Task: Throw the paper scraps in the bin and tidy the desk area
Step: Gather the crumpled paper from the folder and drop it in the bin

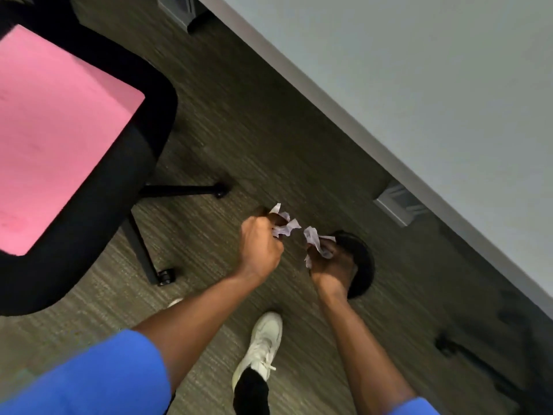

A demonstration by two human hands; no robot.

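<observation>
**No readable text**

We are not finding any text, label, brand, number or sign that we can read. The paper scraps (284,226) are looking too crumpled and blurred to show any writing, and the white shoe (263,345) is showing no clear logo to us.

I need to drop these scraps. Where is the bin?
In the head view the bin is on the carpet right of centre, partly hidden behind the right hand, near the desk edge.
</observation>
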